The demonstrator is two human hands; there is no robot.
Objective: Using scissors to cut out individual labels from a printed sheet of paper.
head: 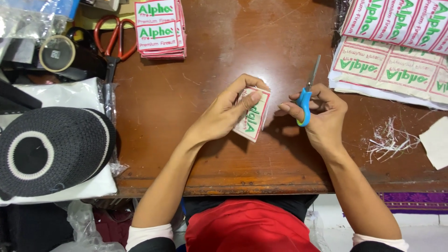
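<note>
Looks partway through: left hand (221, 119) pinches one cut patch (252, 114), right hand (322, 114) grips blue scissors (305, 95) beside it, a done stack (161, 30) up left, uncut sheets (392, 60) up right.

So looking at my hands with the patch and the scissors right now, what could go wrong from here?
The blue-handled scissors in your right hand sit close to your left hand, whose fingertips overlap the embroidered patch; a cut near them might nick a finger. With so little edge showing, a cut could also stray into the stitched design. The loose thread trimmings nearby could cling to the patch.
</note>
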